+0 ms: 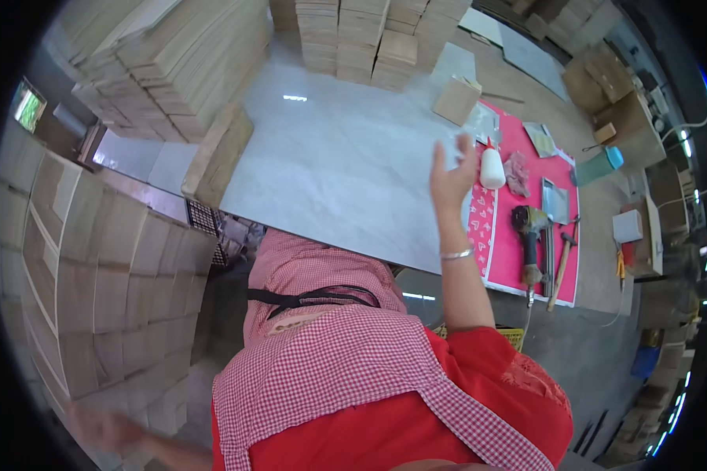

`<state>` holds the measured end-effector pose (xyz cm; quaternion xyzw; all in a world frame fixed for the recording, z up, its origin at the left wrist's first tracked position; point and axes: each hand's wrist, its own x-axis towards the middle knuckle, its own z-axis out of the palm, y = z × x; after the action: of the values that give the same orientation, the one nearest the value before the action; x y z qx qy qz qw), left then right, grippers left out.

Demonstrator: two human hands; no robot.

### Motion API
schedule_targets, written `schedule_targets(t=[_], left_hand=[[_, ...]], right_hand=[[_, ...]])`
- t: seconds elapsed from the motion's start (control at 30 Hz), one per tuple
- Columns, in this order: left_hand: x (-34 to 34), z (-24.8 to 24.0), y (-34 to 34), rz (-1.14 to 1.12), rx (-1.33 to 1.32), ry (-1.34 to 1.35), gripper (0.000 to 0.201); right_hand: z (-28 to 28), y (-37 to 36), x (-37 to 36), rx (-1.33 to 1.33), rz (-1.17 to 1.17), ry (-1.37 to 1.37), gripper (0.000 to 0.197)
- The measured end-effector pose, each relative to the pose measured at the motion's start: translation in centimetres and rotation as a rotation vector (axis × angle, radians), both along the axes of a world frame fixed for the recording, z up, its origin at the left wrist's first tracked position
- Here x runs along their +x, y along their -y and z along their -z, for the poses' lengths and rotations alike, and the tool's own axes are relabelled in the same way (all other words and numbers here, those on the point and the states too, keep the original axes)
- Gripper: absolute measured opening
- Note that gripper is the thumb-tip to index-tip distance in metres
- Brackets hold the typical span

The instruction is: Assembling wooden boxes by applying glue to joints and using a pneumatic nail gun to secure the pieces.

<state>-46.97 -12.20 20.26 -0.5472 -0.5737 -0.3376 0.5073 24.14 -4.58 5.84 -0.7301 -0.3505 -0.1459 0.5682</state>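
My right hand (453,179) is raised over the right part of the smooth white tabletop (330,157), fingers stretched up and thumb apart, with nothing seen in it. Just right of it, a white squeeze bottle (492,169) with a red tip stands on a pink mat (504,228). Low at the left, my left hand (106,428) is smeared by motion beside stacked wooden boxes (118,275). Its fingers cannot be made out, nor whether it touches a box. A small wooden block (457,100) lies beyond my right hand.
On the mat lie an air nail gun (529,243), a hammer (565,255) and a crumpled pink wad (517,174). A teal bottle (601,165) is farther right. Stacks of boards (173,63) and pale wood pieces (361,39) border the table; a thick wooden block (218,153) sits at its left edge.
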Motion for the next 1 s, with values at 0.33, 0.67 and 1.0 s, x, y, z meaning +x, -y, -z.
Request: schedule_targets(t=[0.33,0.67,1.0], left_hand=[[33.3,6.6,-13.3,1.161,-0.886,0.214,0.014],[38.6,-3.2,-23.7,1.324,-0.634,0.087,0.025],[39.3,-18.7,-43.8,0.305,-1.094,-0.020,0.100]], right_hand=[[4.1,-10.7,11.1,-0.105,0.282,0.106,0.088],[3.7,-11.2,10.4,-0.446,0.583,-0.138,0.106],[0.4,-7.2,9.6,-0.118,0.514,0.111,0.101]])
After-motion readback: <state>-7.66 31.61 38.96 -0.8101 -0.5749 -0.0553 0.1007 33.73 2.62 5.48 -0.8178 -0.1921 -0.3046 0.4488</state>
